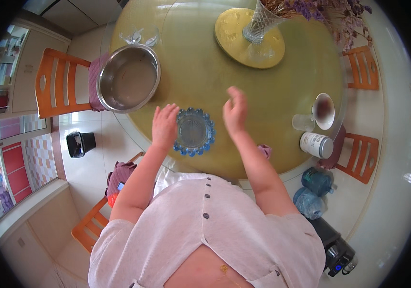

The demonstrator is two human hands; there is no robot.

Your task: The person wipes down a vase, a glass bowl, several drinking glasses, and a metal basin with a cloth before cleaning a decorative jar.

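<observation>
A blue-rimmed glass dish point(195, 131) with a scalloped edge sits at the near side of the round table, between my hands. My left hand point(165, 126) is at the dish's left edge, its fingers stretched out and holding nothing; I cannot tell whether it touches the rim. To the right of the dish and apart from it, my right hand point(235, 111) is raised over the tabletop, slightly blurred, fingers extended with nothing in them. At the left, a steel basin point(127, 78) holds cloudy water.
Clear glassware point(138, 37) stands behind the basin. A glass vase point(263, 24) of dried purple flowers stands on a yellow round board point(229, 33). To the right are a bowl point(323, 111), a glass point(303, 123), a white canister point(316, 145) and a pink cloth point(265, 150). Chairs surround the table point(191, 77).
</observation>
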